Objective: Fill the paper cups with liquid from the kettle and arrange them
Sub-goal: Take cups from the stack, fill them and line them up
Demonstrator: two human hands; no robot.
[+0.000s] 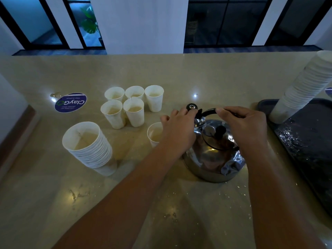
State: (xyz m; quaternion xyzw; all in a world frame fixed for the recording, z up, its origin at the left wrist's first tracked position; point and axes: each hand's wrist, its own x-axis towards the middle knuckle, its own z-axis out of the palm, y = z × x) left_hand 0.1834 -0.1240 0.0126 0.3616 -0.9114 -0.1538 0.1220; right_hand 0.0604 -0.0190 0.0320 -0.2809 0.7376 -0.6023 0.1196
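A shiny steel kettle (213, 155) stands on the beige counter (161, 203), its lid on. My right hand (242, 119) grips the kettle's black handle from above. My left hand (179, 126) reaches over to the black spout cap, fingers curled on it. One paper cup (154, 133) with pale liquid stands just left of the kettle, partly hidden by my left hand. Several filled paper cups (133, 105) are grouped in two rows farther back on the left.
A stack of paper cups (89, 146) stands at the front left. A taller stack (303, 87) leans on a wet dark tray (305, 141) at the right. A round blue sticker (71, 102) lies on the counter. Water drops speckle the counter near me.
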